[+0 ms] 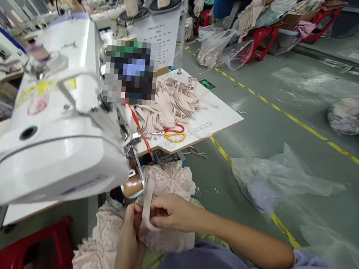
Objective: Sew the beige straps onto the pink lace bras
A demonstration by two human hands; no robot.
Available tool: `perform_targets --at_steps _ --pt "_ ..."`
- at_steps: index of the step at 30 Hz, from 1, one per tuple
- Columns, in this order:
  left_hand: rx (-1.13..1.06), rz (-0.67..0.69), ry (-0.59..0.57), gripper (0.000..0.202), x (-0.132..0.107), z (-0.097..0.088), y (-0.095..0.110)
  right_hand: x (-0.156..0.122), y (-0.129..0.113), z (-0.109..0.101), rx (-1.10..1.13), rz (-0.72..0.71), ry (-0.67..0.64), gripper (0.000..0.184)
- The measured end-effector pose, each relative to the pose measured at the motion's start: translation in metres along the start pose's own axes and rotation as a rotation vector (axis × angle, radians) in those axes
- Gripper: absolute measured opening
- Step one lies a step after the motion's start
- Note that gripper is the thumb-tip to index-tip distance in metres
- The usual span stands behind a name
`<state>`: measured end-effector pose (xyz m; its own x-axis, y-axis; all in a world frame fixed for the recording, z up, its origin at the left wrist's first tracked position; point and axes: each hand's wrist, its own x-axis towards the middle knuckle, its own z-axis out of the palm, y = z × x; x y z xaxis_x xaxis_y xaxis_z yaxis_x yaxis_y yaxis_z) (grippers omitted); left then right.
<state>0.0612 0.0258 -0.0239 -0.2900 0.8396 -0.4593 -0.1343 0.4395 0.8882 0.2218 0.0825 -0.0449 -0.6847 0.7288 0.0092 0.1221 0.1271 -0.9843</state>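
A pale beige strap [148, 199] runs in a loop between my hands, in front of a beige lace bra [167, 238] on my lap. My right hand [174, 212] is closed with its fingers curled on the strap. Lower and to the left, my left hand [130, 237] pinches the lace bra at its edge, thumb up; its other fingers are partly hidden. More lace bras [104, 232] hang in a heap at the left of my lap and under the machine arm. The white sewing machine [61, 149] stands just beyond my hands, up and to the left.
Cut beige strips [172, 102] lie piled on the white table [221, 117], with red-and-yellow-handled scissors [175, 133] near its front edge. A red stool [41, 244] stands low left. Plastic bags [266, 184] lie on the floor across yellow tape [273, 103].
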Motion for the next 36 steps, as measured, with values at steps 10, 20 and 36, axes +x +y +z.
perform_targets --at_steps 10,20,36 --pt "-0.417 -0.212 -0.183 0.038 -0.024 -0.017 0.002 -0.039 0.002 0.04 -0.119 0.1 0.108 0.012" --pt "-0.452 -0.213 -0.313 0.039 -0.024 -0.036 -0.01 -0.038 -0.017 0.044 0.078 0.044 0.138 0.012" --pt "-0.697 0.37 0.012 0.038 -0.006 -0.202 0.115 -0.057 0.055 0.017 -0.569 -0.095 -0.173 0.034"
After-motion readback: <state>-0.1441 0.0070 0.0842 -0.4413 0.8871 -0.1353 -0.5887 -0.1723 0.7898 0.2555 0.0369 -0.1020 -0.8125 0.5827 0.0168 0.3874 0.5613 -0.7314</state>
